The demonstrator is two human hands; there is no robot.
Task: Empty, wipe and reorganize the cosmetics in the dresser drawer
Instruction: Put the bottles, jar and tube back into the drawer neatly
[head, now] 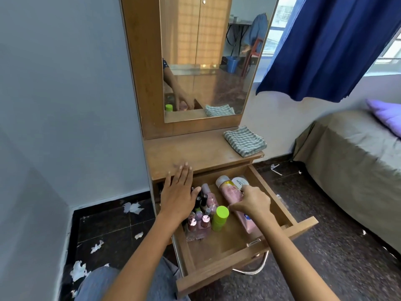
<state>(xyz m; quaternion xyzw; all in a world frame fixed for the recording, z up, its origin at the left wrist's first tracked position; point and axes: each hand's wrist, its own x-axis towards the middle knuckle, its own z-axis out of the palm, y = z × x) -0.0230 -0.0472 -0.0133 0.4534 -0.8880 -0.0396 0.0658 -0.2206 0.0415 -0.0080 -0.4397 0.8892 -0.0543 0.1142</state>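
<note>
**Head view: both hands in the open drawer, cosmetics not yet taken out.**

The drawer (288,230) stands pulled out, with nail-polish bottles (200,218) clustered at the left hand's 5 o'clock and a green-capped bottle (219,218) upright just beside them. The left hand (176,197) lies flat with straight fingers over the drawer's back-left corner, holding nothing. The right hand (252,202) has its fingers curled on the pink tube (233,195), which runs from its 11 o'clock down under the palm; a white jar (239,182) sits at its 12 o'clock. Likely risk: lifting the tube could clip the green-capped bottle at the hand's 8 o'clock and topple it into the polishes. The checked cloth (245,141) waits on the dresser top (184,153), at 12 o'clock, well apart.
</note>
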